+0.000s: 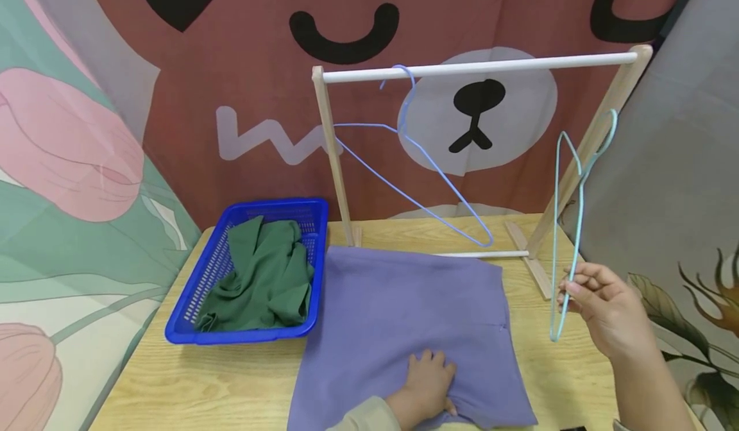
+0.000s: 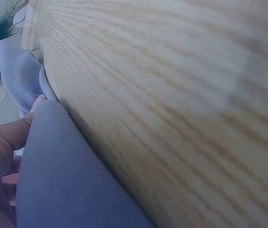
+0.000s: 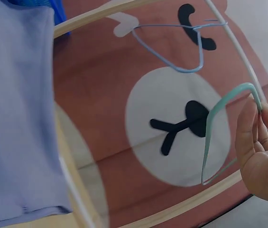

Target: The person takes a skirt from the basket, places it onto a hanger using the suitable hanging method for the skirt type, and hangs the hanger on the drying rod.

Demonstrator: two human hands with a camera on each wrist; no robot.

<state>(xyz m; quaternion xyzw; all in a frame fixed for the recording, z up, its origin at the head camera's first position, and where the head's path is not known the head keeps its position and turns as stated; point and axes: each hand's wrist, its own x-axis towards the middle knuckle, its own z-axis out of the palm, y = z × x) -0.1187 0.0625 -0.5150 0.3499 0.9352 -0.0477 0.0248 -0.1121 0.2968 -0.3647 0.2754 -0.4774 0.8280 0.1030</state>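
A light-green hanger point(image 1: 579, 226) is pinched between the thumb and fingers of my right hand point(image 1: 614, 309), upright above the table's right side. The right wrist view also shows this hanger point(image 3: 208, 128) in the fingertips. A purple garment point(image 1: 404, 309) lies spread flat on the table. My left hand point(image 1: 428, 383) rests on its near part with fingers spread. In the left wrist view, the thumb touches a raised fold of the purple fabric point(image 2: 62, 171), which partly hides the fingers. A blue-violet hanger point(image 1: 439, 168) hangs from the white bar point(image 1: 491, 67) of a small wooden rack.
To the left, a blue plastic basket point(image 1: 176, 322) holds a crumpled green garment point(image 1: 260, 283). The rack's right post point(image 1: 600, 123) stands behind the light-green hanger, its foot point(image 1: 528, 261) on the wooden table point(image 1: 173, 386). A printed bear curtain point(image 1: 242, 84) hangs behind.
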